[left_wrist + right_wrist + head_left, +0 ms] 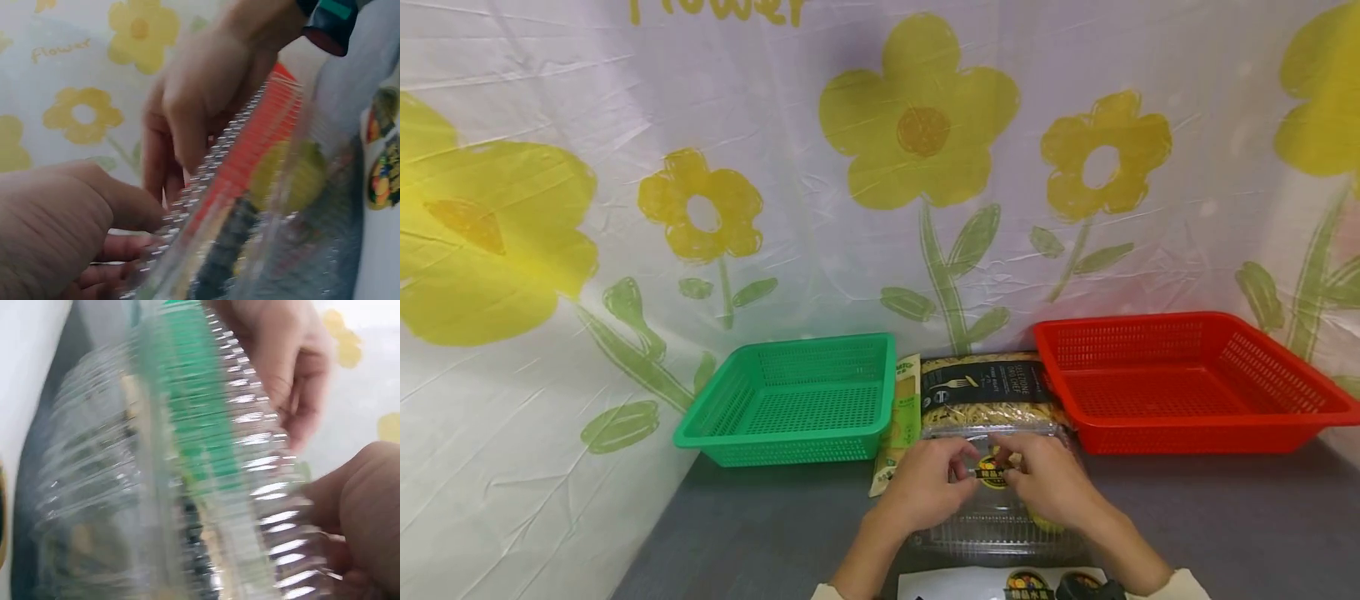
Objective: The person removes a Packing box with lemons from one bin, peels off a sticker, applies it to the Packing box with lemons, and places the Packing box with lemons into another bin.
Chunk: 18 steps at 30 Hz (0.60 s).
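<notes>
A clear plastic clamshell box with a ribbed rim lies in front of me, a round fruit sticker on its lid. Over the lid, my left hand comes in from the left, thumb and forefinger loosely bent and apart. Facing it from the right is my right hand, fingers bent down near the sticker. Nothing shows between the fingers of either hand. The ribbed plastic partly covers the right fingertips in the right wrist view. A yellow round thing shows through the clear plastic.
Behind the box lie a pasta bag and a slim green-and-yellow packet. A green basket stands on the left, a red basket on the right. White paper with fruit stickers lies nearest me on the dark table.
</notes>
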{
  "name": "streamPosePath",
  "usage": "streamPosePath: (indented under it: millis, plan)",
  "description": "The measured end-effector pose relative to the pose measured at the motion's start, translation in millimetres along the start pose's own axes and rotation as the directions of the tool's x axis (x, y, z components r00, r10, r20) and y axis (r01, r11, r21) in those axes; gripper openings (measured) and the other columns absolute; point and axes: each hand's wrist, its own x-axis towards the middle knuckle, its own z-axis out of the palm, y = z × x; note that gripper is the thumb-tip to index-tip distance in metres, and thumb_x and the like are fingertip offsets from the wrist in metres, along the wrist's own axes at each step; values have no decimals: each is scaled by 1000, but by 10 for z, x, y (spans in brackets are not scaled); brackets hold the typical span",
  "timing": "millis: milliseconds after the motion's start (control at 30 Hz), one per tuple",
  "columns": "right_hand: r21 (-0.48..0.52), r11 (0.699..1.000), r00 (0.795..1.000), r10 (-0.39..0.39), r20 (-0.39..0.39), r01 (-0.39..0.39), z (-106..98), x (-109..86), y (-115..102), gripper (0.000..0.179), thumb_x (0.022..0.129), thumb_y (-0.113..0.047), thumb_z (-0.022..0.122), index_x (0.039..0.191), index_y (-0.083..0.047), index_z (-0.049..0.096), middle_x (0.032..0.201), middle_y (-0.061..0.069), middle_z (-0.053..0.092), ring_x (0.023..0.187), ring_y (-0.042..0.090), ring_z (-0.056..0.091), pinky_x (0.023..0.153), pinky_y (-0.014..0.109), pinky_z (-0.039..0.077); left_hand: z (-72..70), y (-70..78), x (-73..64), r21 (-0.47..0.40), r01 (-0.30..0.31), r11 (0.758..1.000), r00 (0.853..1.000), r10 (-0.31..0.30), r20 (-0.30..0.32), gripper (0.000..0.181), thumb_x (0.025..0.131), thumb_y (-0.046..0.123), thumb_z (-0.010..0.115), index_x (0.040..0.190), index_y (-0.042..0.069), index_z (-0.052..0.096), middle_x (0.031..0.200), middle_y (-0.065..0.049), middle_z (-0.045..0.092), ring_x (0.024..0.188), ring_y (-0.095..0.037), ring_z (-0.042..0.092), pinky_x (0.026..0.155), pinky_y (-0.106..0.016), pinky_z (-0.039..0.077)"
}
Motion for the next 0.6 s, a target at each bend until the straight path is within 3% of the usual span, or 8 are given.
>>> streamPosePath:
  millis: [167, 333, 467, 600]
  plan:
    - [204, 979, 1000, -20, 24, 14, -116, -11, 64, 66, 87, 4, 66, 150, -3, 47, 133, 18, 64, 53, 9, 50, 49, 27, 45, -149, -28, -46, -167, -8, 986, 998, 18, 59, 26, 90, 10, 72, 115, 8, 72, 82, 10, 60, 71, -3, 54, 65, -22, 48]
    - [310, 951, 994, 46, -98, -13, -272, -18, 106, 62, 91, 4, 64, 149, -7, 48, 140, 18, 59, 60, 20, 58, 49, 32, 51, -261, -112, -66, -131, 27, 991, 999, -32, -35, 24, 90, 10, 73, 114, 11, 72, 85, 9, 62, 76, -10, 56, 67, -27, 47]
    - [259, 966, 958, 80, -275, -7, -429, -34, 183, 56, 91, 3, 64, 145, -7, 52, 130, 18, 63, 64, 20, 59, 49, 32, 52, -350, -235, -83, -112, 115, 987, 990, -123, -66, 28, 93, 17, 72, 120, 10, 68, 94, 0, 61, 72, -17, 55, 63, -33, 46]
    - [243, 969, 902, 146, -406, -48, -630, -64, 306, 53, 94, -1, 63, 145, -7, 52, 124, 19, 63, 59, 21, 59, 49, 32, 52, -427, -334, -115, -143, 231, 962, 973, -227, 43, 44, 96, 28, 70, 133, 6, 56, 100, -8, 58, 77, -20, 56, 64, -39, 46]
